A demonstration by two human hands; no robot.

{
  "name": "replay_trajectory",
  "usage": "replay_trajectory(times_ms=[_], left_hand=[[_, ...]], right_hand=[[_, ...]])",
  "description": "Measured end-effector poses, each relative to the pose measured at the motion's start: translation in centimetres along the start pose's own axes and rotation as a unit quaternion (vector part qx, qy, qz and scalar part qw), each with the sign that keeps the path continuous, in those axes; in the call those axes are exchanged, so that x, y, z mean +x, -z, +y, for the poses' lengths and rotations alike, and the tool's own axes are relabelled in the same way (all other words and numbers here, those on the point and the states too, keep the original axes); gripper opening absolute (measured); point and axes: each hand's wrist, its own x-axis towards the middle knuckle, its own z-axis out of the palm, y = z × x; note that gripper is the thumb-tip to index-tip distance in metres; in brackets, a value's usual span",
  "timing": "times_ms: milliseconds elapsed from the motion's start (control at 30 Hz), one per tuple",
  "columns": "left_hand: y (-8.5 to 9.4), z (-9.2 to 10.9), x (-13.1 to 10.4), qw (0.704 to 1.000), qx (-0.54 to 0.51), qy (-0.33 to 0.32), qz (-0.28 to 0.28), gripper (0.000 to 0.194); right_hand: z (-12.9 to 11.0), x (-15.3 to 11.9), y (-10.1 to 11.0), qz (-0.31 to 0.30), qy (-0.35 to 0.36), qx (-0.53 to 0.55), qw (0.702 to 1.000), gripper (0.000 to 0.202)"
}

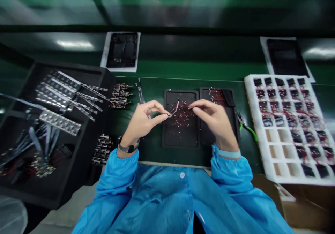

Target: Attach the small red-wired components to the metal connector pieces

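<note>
My left hand [146, 117] is closed in a pinch on a small circuit board with wires [175, 111], whose thin light wire curves up from the fingertips. Most of the board is hidden by the thumb and forefinger. Opposite it, my right hand [211, 117] has thumb and forefinger nearly together; whatever lies between them, if anything, is too small to make out. Beneath both hands is a black tray [170, 141] strewn with thin red wires with white ends [180, 120]. A second black tray [205, 136] adjoins it, with more red wires [217, 96] at its top.
Small board stacks [120, 95] stand left of the trays, beside a large black bin [60, 192] of strips and boards. Green-handled pliers [247, 126] lie at right. A white compartment tray [269, 171] holds several black wired parts. Black flat trays [123, 49] sit at the back.
</note>
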Motion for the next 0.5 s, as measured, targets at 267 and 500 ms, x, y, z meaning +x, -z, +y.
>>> replay_trajectory(times_ms=[267, 500], left_hand=[[-4.4, 7.7, 5.9, 0.933, 0.299, -0.173, 0.098, 0.028], [-16.4, 13.6, 17.3, 0.888, 0.383, -0.243, -0.08, 0.042]], right_hand=[[3.7, 0.2, 3.8, 0.036, -0.017, 0.018, 0.999, 0.028], [3.0, -0.9, 2.5, -0.009, -0.052, 0.148, 0.987, 0.034]])
